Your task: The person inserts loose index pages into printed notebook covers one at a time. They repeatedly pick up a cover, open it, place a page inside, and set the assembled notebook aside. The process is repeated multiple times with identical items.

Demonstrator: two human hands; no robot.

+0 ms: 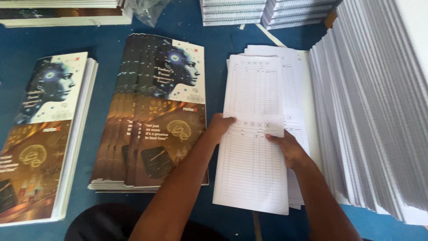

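Observation:
A loose pile of white printed sheets with ruled tables [254,89] lies on the blue surface in the middle right. My left hand [220,126] rests on the left edge of the top sheet, fingers curled over it. My right hand [287,147] presses on the same sheet near its right side, thumb on the paper. Left of the sheets a fanned stack of glossy printed covers [156,111] shows a profile head above a brown panel with a brain drawing.
A second stack of the same covers [42,134] lies at the far left. A tall slanted stack of white paper blocks [379,102] fills the right side. More stacks [267,11] stand along the far edge of the blue surface [107,49].

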